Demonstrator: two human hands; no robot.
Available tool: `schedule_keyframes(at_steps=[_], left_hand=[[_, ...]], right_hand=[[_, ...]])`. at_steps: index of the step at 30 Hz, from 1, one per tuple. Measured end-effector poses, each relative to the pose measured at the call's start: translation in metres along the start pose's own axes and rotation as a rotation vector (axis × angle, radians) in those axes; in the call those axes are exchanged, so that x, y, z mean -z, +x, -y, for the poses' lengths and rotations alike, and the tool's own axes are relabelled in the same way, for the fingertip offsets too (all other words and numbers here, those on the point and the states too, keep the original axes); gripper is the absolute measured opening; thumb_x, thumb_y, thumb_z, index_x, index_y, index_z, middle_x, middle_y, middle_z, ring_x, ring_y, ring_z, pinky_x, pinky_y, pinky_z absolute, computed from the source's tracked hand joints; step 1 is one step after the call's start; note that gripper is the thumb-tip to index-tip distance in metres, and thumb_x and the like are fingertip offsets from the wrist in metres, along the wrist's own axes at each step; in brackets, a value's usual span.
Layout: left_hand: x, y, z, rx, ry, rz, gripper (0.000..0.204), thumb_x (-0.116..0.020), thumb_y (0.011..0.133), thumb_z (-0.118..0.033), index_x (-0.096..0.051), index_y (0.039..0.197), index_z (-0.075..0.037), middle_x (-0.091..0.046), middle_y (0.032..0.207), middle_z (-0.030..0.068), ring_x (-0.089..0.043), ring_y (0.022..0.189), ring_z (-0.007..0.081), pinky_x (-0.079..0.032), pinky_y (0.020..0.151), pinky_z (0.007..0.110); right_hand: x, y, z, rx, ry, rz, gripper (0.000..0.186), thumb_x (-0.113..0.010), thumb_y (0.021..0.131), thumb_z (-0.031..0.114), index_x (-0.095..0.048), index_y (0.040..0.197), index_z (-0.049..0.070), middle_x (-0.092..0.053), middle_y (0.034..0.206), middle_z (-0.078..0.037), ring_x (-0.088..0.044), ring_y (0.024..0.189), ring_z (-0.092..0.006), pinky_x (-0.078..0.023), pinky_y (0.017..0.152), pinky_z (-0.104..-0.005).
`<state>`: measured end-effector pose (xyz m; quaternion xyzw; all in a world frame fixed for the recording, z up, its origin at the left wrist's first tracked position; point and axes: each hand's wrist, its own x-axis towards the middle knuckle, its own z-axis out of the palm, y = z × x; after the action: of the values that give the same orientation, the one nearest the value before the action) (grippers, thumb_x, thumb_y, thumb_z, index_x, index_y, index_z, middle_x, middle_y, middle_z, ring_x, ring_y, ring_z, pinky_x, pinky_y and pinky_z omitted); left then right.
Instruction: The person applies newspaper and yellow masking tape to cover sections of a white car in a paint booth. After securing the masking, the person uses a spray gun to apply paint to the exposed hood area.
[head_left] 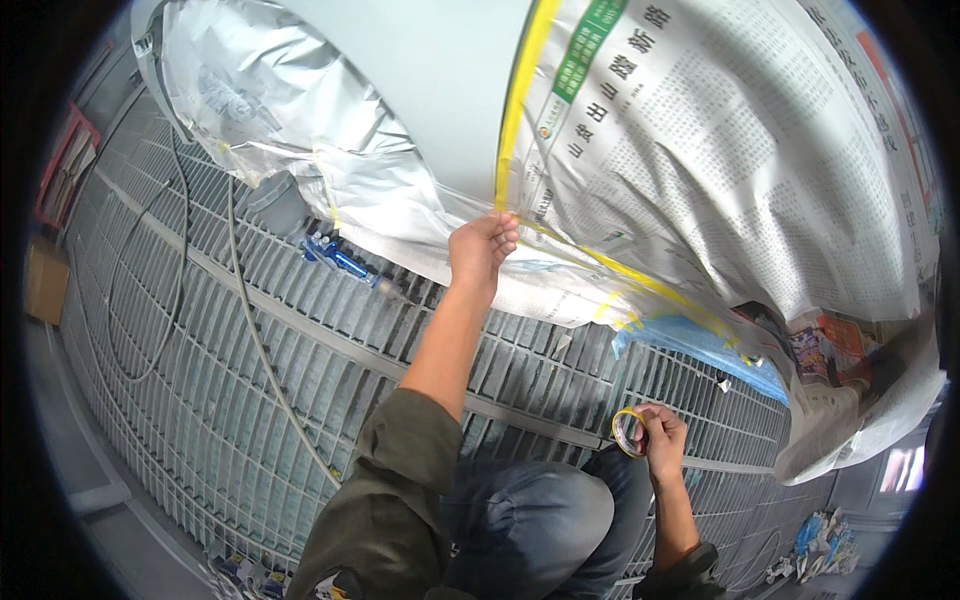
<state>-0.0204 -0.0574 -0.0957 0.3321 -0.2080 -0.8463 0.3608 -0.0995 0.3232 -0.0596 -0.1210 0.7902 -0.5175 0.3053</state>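
Observation:
My left hand (pixel 484 252) is closed, its curled fingers against the grey panel's lower corner. A yellow masking tape strip (pixel 517 85) runs down the edge of the newspaper (pixel 690 150) and ends at these fingertips. Whether they pinch the strip is hidden. Another yellow strip (pixel 640 278) runs right from there along the newspaper's lower edge. My right hand (pixel 664 442), lower down near my knee, grips a roll of yellow masking tape (pixel 616 428) by its side. Bare grey panel (pixel 450 90) shows between the newspaper and a silvery cover sheet (pixel 290 90) on the left.
Beneath is a metal floor grating (pixel 290 370) with a hose (pixel 250 330) across it. A blue spray gun (pixel 340 258) and a grey container (pixel 277 203) lie under the covered panel. Blue film (pixel 690 340) hangs below the newspaper. Crumpled waste (pixel 825 545) sits at lower right.

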Motion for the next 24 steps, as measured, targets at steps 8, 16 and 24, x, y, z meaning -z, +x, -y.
schedule_keyframes(at_steps=[8, 16, 24], left_hand=[[-0.017, -0.041, 0.027, -0.55, 0.508, -0.126, 0.033, -0.059, 0.102, -0.014, -0.066, 0.132, -0.003, -0.064, 0.071, 0.0014, -0.053, 0.059, 0.0048, -0.045, 0.054, 0.024], [-0.022, -0.045, 0.027, -0.631, 0.58, -0.164, 0.038, -0.058, 0.101, -0.011, -0.062, 0.138, -0.003, -0.063, 0.069, 0.0021, -0.05, 0.06, 0.0052, -0.044, 0.057, 0.025], [-0.022, -0.044, 0.027, -0.59, 0.502, -0.155, 0.04, -0.058, 0.096, -0.006, -0.062, 0.135, -0.001, -0.058, 0.064, 0.0079, -0.051, 0.056, 0.0121, -0.045, 0.058, 0.031]], right_hand=[[-0.019, -0.003, -0.007, 0.005, -0.052, 0.06, 0.021, -0.055, 0.102, 0.013, -0.07, 0.1, -0.001, -0.061, 0.064, -0.002, -0.051, 0.047, -0.0071, -0.04, 0.045, -0.0218], [-0.034, -0.004, 0.003, -0.01, -0.144, 0.093, 0.023, -0.055, 0.104, 0.016, -0.071, 0.101, 0.0, -0.06, 0.064, 0.0, -0.05, 0.048, -0.0049, -0.04, 0.046, -0.0198], [-0.035, -0.003, -0.003, -0.031, -0.174, 0.115, 0.023, -0.053, 0.103, 0.013, -0.07, 0.101, -0.003, -0.062, 0.065, -0.001, -0.051, 0.049, -0.0051, -0.041, 0.047, -0.0198]])
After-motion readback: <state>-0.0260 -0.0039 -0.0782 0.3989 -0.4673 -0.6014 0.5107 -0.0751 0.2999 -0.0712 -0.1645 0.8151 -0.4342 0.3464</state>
